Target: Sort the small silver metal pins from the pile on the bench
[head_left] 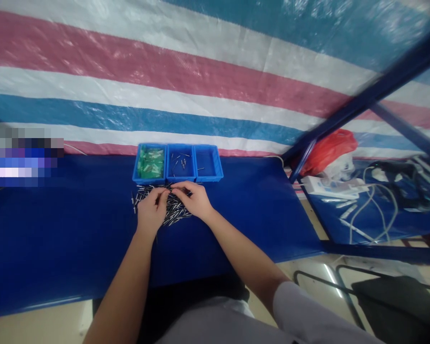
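Note:
A heap of several small metal pins (174, 212) lies on the blue table (57, 229). My left hand (151, 211) and my right hand (195, 199) rest on the heap, fingertips pinched close together near its far edge. What each pinch holds is too small to make out. Just behind the heap stand three blue bins: the left bin (150, 164) holds green pieces, the middle bin (181, 164) a few pins, the right bin (208, 165) one or two pins.
A striped tarp (200, 81) hangs behind the table. To the right, a blue metal frame (372, 93), a red bag (327, 150), a white power strip (326, 187) and cables (376, 210). The table's front edge runs near my lap.

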Demonstrator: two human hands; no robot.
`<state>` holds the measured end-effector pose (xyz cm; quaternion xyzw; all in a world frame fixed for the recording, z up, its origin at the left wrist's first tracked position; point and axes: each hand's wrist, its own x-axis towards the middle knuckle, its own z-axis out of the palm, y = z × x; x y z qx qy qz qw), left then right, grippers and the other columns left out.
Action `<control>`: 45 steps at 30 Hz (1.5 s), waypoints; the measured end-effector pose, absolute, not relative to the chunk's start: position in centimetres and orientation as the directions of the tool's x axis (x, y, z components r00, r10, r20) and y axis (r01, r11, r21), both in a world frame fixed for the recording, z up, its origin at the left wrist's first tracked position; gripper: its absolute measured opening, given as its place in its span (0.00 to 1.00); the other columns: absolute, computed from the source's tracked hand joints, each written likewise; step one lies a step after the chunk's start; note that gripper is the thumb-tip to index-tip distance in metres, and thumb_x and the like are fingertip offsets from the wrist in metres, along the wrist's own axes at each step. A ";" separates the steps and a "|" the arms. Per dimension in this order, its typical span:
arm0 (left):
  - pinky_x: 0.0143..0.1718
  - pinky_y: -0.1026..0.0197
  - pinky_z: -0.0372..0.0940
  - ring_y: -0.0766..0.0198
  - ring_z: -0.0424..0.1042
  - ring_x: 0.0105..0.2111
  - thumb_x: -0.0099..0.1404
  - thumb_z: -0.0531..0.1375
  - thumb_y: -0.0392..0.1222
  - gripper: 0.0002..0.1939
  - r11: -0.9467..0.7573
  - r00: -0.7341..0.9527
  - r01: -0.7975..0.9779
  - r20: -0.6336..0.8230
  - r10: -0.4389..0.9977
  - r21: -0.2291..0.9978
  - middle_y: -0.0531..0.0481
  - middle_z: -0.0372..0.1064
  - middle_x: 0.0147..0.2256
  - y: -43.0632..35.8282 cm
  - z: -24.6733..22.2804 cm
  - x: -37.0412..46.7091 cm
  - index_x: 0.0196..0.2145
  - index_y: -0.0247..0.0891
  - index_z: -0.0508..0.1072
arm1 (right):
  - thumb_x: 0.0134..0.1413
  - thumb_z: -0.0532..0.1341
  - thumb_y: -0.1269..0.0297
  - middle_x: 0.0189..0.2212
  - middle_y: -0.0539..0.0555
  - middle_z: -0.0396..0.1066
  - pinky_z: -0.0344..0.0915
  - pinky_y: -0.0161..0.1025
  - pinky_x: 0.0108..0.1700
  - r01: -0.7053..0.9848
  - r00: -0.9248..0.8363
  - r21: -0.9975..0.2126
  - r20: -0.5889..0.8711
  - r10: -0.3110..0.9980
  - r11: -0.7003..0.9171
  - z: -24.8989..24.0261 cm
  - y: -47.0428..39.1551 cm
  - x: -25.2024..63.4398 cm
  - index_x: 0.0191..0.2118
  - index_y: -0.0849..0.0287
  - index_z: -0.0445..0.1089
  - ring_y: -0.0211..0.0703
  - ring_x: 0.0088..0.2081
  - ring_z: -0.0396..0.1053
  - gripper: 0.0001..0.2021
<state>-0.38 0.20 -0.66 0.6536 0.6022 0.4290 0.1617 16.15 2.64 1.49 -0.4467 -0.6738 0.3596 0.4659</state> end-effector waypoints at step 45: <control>0.34 0.65 0.63 0.68 0.72 0.26 0.68 0.57 0.52 0.15 -0.169 -0.139 0.663 0.342 0.929 0.730 0.55 0.73 0.27 0.1 -0.2 -0.1 0.43 0.41 0.75 | 0.60 0.63 0.59 0.36 0.53 0.79 0.72 0.37 0.40 0.279 -0.157 -0.897 0.309 0.938 0.342 1.4 2.7 16.2 0.40 0.56 0.78 0.40 0.35 0.75 0.09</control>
